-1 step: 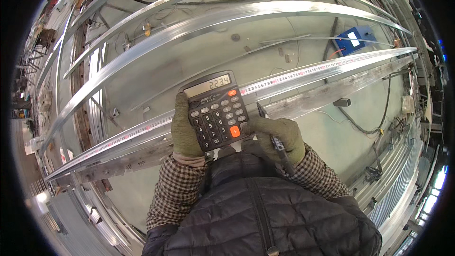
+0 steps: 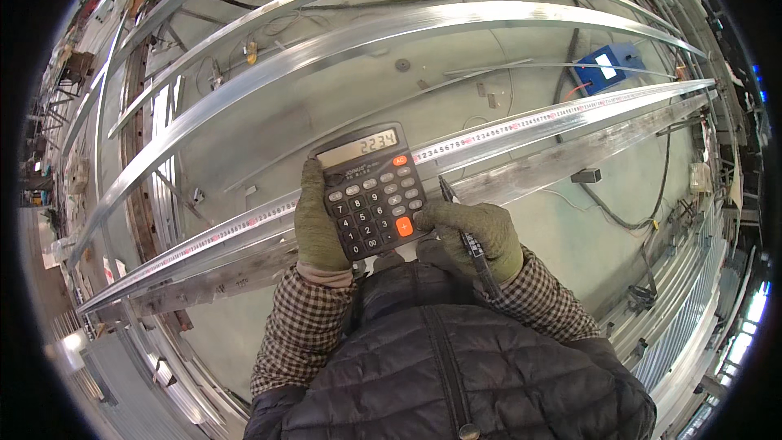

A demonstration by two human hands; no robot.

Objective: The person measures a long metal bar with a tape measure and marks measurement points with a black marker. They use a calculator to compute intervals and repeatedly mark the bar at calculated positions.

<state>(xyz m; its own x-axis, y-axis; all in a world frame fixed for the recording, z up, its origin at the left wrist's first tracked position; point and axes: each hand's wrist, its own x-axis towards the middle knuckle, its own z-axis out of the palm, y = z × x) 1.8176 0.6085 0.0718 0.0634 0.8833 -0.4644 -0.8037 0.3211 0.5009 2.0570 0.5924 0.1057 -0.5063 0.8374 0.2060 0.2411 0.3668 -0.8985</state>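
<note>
A black desk calculator (image 2: 349, 181) with grey and orange keys is tilted toward me, its display lit with digits. My left hand (image 2: 316, 224), in a green work glove, grips its left side, thumb along the edge. In my gloved right hand (image 2: 493, 232) is a black marker pen (image 2: 476, 254), slanting through the fingers. The right fingertip touches or hovers over the keys at the calculator's lower right; which, I cannot tell. Beyond the calculator a measuring tape (image 2: 489, 134) lies stretched along a shiny metal bar (image 2: 562, 132), its middle hidden by the calculator and left hand.
A duller metal beam (image 2: 521, 173) runs alongside on my side of the bar. Farther off, long bright bars (image 2: 456, 15) cross the workspace. A blue box (image 2: 609, 69) with a red cable sits at the far right. Black cables (image 2: 619, 216) trail over the pale floor.
The marker pen has turned slightly in my right hand, which has shifted a little. The calculator and my left hand stay in place.
</note>
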